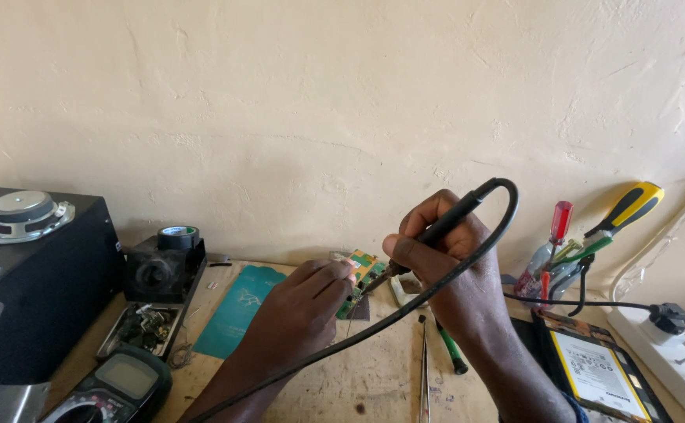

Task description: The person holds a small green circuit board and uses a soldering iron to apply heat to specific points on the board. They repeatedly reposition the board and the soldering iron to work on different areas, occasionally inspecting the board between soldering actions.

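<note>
My right hand (444, 266) grips a black soldering iron (448, 222) like a pen, its tip pointing down-left at a small green circuit board (364, 270). The iron's black cable (405, 309) loops over my hand and runs down to the lower left. My left hand (299, 317) rests on the wooden bench, fingertips pinching the board's edge and holding it in place. My hands hide most of the board.
At left are a black speaker box (37, 274), a small tray of parts (145, 327), a tape roll (178, 235), a multimeter (115, 384) and a teal sheet (241, 309). Screwdrivers (593, 235) stand at right, near a tablet (597, 372) and a white power strip (672, 345). Tweezers (424, 368) lie near me.
</note>
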